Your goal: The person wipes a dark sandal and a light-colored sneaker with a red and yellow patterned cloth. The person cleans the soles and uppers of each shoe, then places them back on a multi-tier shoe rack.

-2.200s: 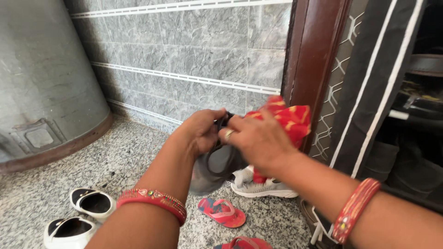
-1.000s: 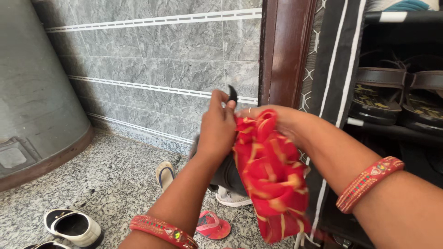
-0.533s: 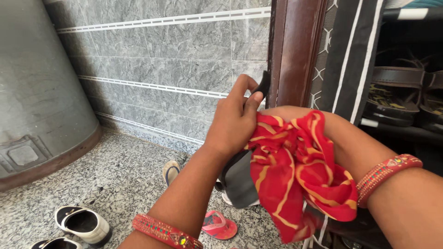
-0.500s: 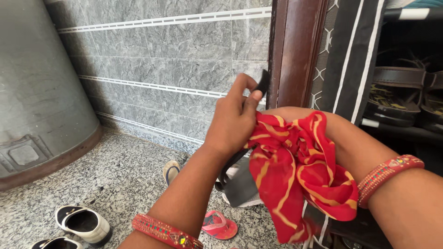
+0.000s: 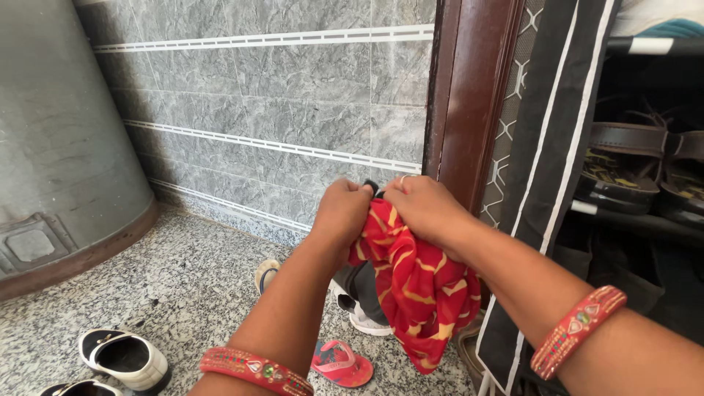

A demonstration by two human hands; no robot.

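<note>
A red cloth with yellow stripes (image 5: 418, 282) is gripped at its top by both hands and hangs below them. The right hand (image 5: 425, 209) is closed on it; the left hand (image 5: 341, 213) is closed on it and on a dark grey item (image 5: 363, 282) behind.

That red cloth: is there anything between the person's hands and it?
Nothing visible. The left hand and the right hand both grip the red cloth at its top, together with a dark grey shoe that hangs partly behind it. The cloth hides how the shoe is held.
</note>
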